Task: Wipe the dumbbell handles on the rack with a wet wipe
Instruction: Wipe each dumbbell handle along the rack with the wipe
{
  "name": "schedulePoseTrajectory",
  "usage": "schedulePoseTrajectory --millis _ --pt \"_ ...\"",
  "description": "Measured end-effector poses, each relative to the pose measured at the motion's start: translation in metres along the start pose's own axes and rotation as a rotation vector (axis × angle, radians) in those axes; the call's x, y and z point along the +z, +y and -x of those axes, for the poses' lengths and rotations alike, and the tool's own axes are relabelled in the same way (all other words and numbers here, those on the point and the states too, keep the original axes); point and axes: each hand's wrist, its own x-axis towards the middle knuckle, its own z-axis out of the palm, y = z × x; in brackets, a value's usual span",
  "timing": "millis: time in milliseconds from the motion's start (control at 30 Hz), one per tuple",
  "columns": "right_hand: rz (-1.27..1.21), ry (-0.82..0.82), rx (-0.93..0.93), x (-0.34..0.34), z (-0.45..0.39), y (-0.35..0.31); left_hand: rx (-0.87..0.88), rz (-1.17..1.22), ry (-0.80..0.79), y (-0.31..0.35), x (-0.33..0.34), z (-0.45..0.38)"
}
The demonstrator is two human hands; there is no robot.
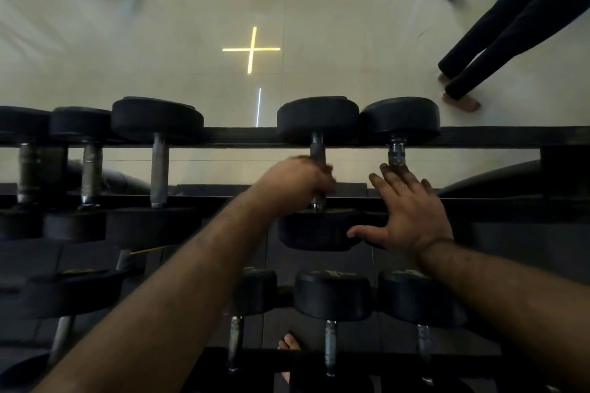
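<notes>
Two dumbbells under attention on the upper tier of the rack, side by side, right of centre.

Item 1: dumbbell, rubber heads, bare metal handle. Judged heavy and rigid; it should sit firm on the rails while rubbed. The handle's middle is the place to wrap. Left hand grips this handle, fingers curled tight round it. No wet wipe can be made out; the hand is blurred and may hide one.

Item 2: neighbouring dumbbell, shiny handle, probably slick when damp. Right hand lies over its near part, fingers straight and spread, thumb toward Item 1's near head. It holds nothing.

Lower tier: more dumbbells, untouched.
</notes>
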Motion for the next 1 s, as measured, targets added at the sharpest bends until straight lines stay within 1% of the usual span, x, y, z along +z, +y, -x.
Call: schedulePoseTrajectory --millis 33,67,100,133,200,233,267,300,333,367,400,433,467,533,567,600,633,667,700,733,767,800,833,867,933,967,1000 --pt "-0.003 -0.004 -0.001 0.000 0.000 0.000 -0.005 0.114 -0.066 -0.003 0.001 0.013" --pt "-0.005 -0.010 -0.001 0.000 -0.001 0.000 -0.052 0.285 -0.081 -0.005 0.001 0.027" --pt "-0.006 -0.012 -0.002 0.000 -0.001 0.001 -0.152 0.495 -0.056 -0.004 0.002 0.040" --pt "-0.008 -0.014 -0.005 0.001 -0.001 0.001 -0.274 0.706 0.034 -0.005 0.004 0.050" --pt "-0.018 -0.011 -0.011 0.002 0.000 0.002 -0.636 0.990 0.346 -0.008 0.015 0.055" --pt "-0.022 -0.006 -0.011 0.002 0.000 0.002 -0.814 1.130 0.465 -0.011 0.022 0.050" --pt "-0.021 -0.001 -0.012 0.002 0.000 0.002 -0.934 1.315 0.544 -0.015 0.028 0.040" --pt "-0.020 0.000 -0.014 0.002 -0.001 0.002 -0.995 1.546 0.595 -0.018 0.033 0.026" --pt "-0.022 -0.002 -0.017 0.002 -0.001 0.002 -1.005 1.782 0.631 -0.021 0.037 0.011" --pt "-0.026 -0.007 -0.017 0.002 -0.001 0.002 -0.988 1.969 0.637 -0.023 0.040 0.000" --pt "-0.030 -0.007 -0.013 0.002 0.000 0.003 -0.962 2.053 0.593 -0.024 0.042 -0.008" --pt "-0.034 0.002 -0.009 0.002 0.000 0.003 -0.915 2.045 0.492 -0.022 0.040 -0.011" --pt "-0.037 0.009 -0.008 0.002 0.000 0.003 -0.861 1.963 0.349 -0.022 0.039 -0.009" --pt "-0.034 0.003 -0.010 0.002 -0.001 0.003 -0.800 1.657 0.071 -0.032 0.036 0.004" --pt "-0.030 -0.002 -0.009 0.002 -0.001 0.003 -0.803 1.474 -0.015 -0.041 0.035 0.011" --pt "-0.028 -0.004 -0.009 0.002 -0.001 0.002 -0.812 1.338 -0.042 -0.048 0.032 0.016" --pt "-0.028 -0.001 -0.010 0.002 -0.001 0.002 -0.824 1.307 0.007 -0.054 0.029 0.017" --pt "-0.032 0.003 -0.012 0.002 0.000 0.002 -0.830 1.368 0.115 -0.055 0.025 0.014" --pt "-0.039 0.004 -0.011 0.002 0.000 0.002 -0.834 1.508 0.241 -0.053 0.021 0.006" --pt "-0.044 0.002 -0.008 0.001 0.000 0.002 -0.848 1.671 0.333 -0.047 0.019 -0.003" --pt "-0.047 -0.001 -0.004 0.001 0.000 0.001 -0.845 1.823 0.378 -0.038 0.018 -0.012" --pt "-0.048 -0.004 0.000 0.000 0.000 0.001 -0.844 1.894 0.355 -0.028 0.020 -0.018" --pt "-0.044 -0.008 0.000 0.000 0.000 0.001 -0.837 1.879 0.276 -0.020 0.023 -0.018" --pt "-0.040 -0.012 -0.001 -0.001 0.000 0.001 -0.837 1.765 0.163 -0.016 0.026 -0.013" --pt "-0.040 -0.018 0.000 -0.001 0.000 0.001 -0.834 1.396 -0.073 -0.020 0.031 0.004" --pt "-0.043 -0.018 0.002 0.000 0.000 0.001 -0.827 1.250 -0.129 -0.025 0.032 0.011" --pt "-0.046 -0.013 0.003 0.000 0.000 0.001 -0.834 1.195 -0.103 -0.031 0.033 0.014"
